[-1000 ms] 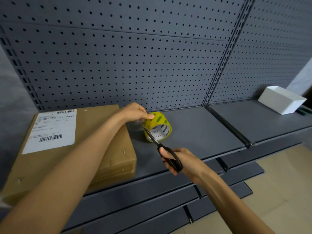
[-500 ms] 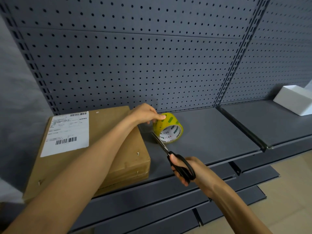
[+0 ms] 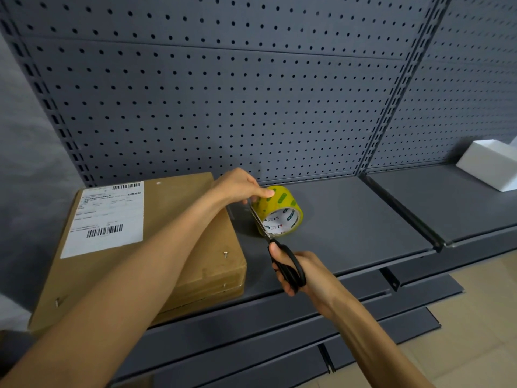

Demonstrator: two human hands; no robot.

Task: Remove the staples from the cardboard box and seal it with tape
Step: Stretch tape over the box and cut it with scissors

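Our left hand (image 3: 237, 186) pinches clear tape drawn off the yellow tape roll (image 3: 279, 211), right of the flat brown cardboard box (image 3: 179, 219). Our right hand (image 3: 302, 273) grips black-handled scissors (image 3: 279, 253). Staples (image 3: 225, 254) still show in the box; sealing seems barely begun.

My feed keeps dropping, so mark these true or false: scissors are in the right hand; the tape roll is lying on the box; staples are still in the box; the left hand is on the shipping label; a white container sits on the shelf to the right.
1. The right hand holds the scissors. True.
2. The tape roll lies on the cardboard box. False: it stands on the shelf beside the box.
3. Staples remain in the box. True: one staple shows near its right edge.
4. The left hand rests on the shipping label. False: it grips the tape roll.
5. A white container sits on the shelf at right. True.
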